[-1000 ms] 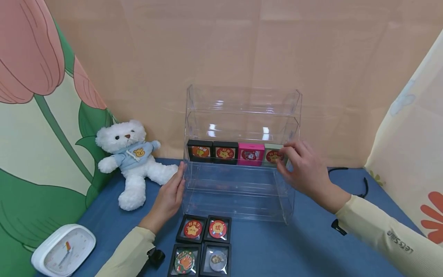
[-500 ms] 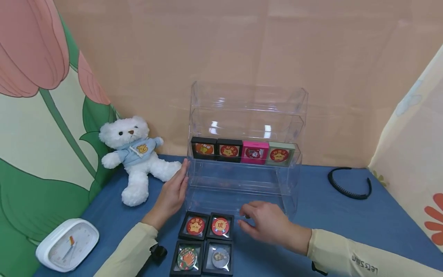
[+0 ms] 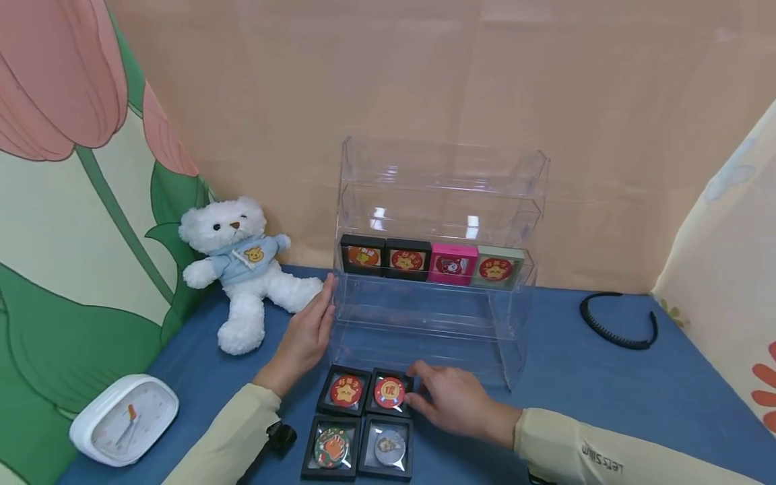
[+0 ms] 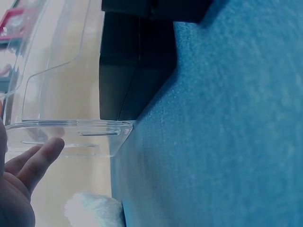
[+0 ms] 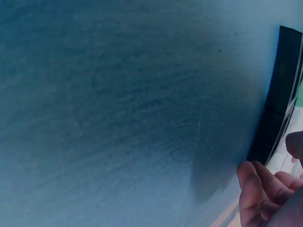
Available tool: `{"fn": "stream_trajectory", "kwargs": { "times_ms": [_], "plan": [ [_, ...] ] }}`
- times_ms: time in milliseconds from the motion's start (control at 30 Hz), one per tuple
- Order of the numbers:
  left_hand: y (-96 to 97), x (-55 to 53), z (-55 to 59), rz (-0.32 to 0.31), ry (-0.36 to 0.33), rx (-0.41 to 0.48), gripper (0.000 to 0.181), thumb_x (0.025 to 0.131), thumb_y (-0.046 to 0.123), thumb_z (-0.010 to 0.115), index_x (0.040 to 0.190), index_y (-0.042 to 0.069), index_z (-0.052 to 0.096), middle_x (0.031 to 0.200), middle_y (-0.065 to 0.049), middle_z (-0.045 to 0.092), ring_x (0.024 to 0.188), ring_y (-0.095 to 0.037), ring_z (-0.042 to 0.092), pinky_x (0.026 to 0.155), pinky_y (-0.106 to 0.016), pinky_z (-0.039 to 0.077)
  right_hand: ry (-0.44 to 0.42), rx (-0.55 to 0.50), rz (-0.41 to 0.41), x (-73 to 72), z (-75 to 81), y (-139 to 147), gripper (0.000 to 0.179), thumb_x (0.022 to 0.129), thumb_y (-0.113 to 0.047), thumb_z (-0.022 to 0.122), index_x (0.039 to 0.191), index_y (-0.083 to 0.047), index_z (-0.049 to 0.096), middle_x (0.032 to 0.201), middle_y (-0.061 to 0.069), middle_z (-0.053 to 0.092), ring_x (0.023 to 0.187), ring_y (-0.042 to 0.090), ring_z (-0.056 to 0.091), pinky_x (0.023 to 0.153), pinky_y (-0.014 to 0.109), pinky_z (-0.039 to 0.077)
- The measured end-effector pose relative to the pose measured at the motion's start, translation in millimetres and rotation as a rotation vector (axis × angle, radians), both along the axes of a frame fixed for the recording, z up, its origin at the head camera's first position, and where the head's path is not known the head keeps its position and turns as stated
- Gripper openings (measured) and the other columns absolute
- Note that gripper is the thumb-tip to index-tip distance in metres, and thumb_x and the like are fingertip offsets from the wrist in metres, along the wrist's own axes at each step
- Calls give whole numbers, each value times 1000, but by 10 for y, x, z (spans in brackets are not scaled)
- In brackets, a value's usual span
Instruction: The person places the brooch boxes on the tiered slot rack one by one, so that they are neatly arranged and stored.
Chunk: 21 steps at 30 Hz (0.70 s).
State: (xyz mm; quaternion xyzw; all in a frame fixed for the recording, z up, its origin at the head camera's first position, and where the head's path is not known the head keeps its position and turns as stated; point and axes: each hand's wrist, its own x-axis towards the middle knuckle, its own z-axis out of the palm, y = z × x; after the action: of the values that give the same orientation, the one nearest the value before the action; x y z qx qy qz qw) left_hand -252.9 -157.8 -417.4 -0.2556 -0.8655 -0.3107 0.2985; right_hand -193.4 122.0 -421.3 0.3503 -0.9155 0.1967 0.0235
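Note:
A clear stepped acrylic rack [image 3: 418, 330] stands on the blue cloth. On its middle tier sit two black boxes [image 3: 408, 259], a pink box [image 3: 453, 264] and a pale green box [image 3: 498, 267], each with a round badge. My left hand [image 3: 308, 340] rests with straight fingers against the rack's left side. In front lie several black framed boxes with round badges. My right hand [image 3: 451, 401] is at the right edge of the upper right one, a black box with a red badge [image 3: 389, 392]. Its index finger and thumb are apart at that edge.
A white teddy bear [image 3: 248, 286] in a blue sweater sits left of the rack. A white clock [image 3: 124, 419] lies at the front left. A black coiled band [image 3: 618, 333] is on the cloth at the right. Fabric walls enclose the table.
My right hand has left the pale green box on the rack and come down to the upper right black box in front. My left hand keeps its place against the rack.

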Motion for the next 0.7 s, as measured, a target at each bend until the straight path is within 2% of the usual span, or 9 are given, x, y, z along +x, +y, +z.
{"fn": "stream_trajectory", "kwargs": {
  "times_ms": [167,433,700],
  "plan": [
    [9,-5,-8,-3,-13,3,60,97,0,50,150,4,22,147,-12,37,131,-25,38,101,-41,36,6,28,-23,-12,-25,-27,31,90,-35,65,110,-13,59,71,-14,57,54,-2,48,43,23,39],
    [-2,-7,-11,-12,24,4,59,97,0,49,150,3,23,146,-13,37,129,-25,40,100,-42,38,6,24,-38,-6,-52,-37,31,89,-34,66,111,-13,58,70,-15,55,55,-2,47,43,24,39],
    [-8,-20,-24,-14,30,5,59,97,1,49,150,4,23,147,-13,37,130,-25,39,100,-42,38,-61,-8,-82,35,-52,-22,37,87,-30,69,117,-11,58,82,-6,65,68,6,58,52,29,46]
  ]
}}
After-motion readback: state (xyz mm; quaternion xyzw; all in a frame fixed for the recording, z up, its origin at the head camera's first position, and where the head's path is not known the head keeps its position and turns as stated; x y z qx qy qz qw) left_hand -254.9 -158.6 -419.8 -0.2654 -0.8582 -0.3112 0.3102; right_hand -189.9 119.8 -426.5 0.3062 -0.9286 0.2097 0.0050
